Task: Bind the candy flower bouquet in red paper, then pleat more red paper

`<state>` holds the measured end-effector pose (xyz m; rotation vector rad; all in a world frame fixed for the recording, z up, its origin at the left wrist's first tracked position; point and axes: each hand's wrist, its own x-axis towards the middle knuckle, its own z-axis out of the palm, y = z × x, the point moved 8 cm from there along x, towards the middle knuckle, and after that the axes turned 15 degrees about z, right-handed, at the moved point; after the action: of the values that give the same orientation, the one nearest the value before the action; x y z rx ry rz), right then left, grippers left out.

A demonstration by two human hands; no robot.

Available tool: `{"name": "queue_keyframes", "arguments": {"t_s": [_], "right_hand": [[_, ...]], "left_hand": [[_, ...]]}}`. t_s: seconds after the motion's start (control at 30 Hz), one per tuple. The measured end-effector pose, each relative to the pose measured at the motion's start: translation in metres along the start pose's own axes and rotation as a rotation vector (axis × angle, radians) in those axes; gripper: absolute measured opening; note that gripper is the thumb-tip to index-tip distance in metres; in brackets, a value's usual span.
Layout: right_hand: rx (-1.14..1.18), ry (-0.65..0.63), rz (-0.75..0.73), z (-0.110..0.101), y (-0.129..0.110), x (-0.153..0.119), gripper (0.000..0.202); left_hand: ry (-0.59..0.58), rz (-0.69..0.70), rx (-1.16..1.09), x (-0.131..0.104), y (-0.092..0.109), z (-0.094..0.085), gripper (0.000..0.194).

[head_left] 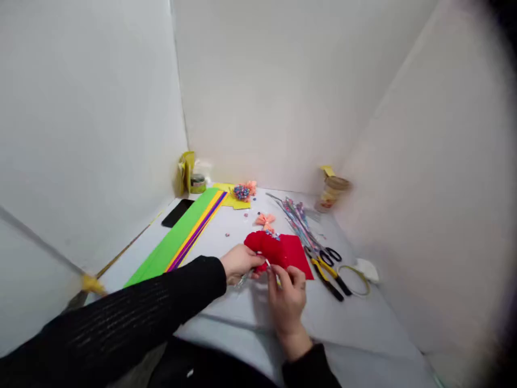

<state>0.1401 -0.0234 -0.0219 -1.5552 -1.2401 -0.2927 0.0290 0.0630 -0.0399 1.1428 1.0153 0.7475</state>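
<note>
Item: red puffy piece, one, held just above or on the bench (contact unclear), beside a red sheet and below a peach bow. Left hand: grip closed, lower left edge pinched. Right hand: grip nearly closed, small white sliver apparently held at fingertips. Handling, as judged: light, soft, easily crushed; best taken by the gathered lower edge, the puffed body left unsqueezed.
</note>
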Motion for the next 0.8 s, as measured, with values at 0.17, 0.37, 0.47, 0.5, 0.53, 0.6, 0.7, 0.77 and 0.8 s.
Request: {"name": "queue_keyframes", "arguments": {"t_s": [0.17,0.37,0.47,0.5,0.53,0.6,0.7,0.77,0.8], "right_hand": [[0.062,-0.096,0.022,-0.001,-0.005,0.008,0.007],[0.215,-0.068,0.046,-0.009,-0.012,0.011,0.009],[0.209,-0.106,-0.015,-0.004,-0.016,0.009,0.011],[0.196,-0.132,-0.035,-0.002,-0.017,0.008,0.011],[0.183,-0.154,-0.049,0.0,-0.018,0.007,0.011],[0.164,-0.17,-0.051,0.002,-0.018,0.006,0.01],[0.168,-0.146,-0.006,0.002,-0.015,0.006,0.009],[0.199,-0.124,0.032,0.0,-0.012,0.006,0.008],[0.213,-0.117,0.041,0.0,-0.011,0.006,0.007]], "left_hand": [[-0.002,0.038,0.033,-0.001,-0.004,0.003,0.021],[-0.02,0.049,0.091,-0.002,-0.009,0.001,0.02],[-0.033,0.069,0.128,-0.002,-0.009,-0.002,0.025],[-0.037,0.082,0.141,-0.002,-0.008,-0.002,0.026],[-0.043,0.093,0.152,-0.002,-0.007,-0.003,0.027],[-0.061,0.111,0.173,-0.002,-0.006,-0.003,0.028],[-0.104,0.132,0.188,-0.001,-0.004,-0.002,0.029],[-0.125,0.139,0.188,-0.001,-0.003,-0.001,0.029],[-0.131,0.138,0.188,-0.001,-0.003,0.0,0.029]]}}
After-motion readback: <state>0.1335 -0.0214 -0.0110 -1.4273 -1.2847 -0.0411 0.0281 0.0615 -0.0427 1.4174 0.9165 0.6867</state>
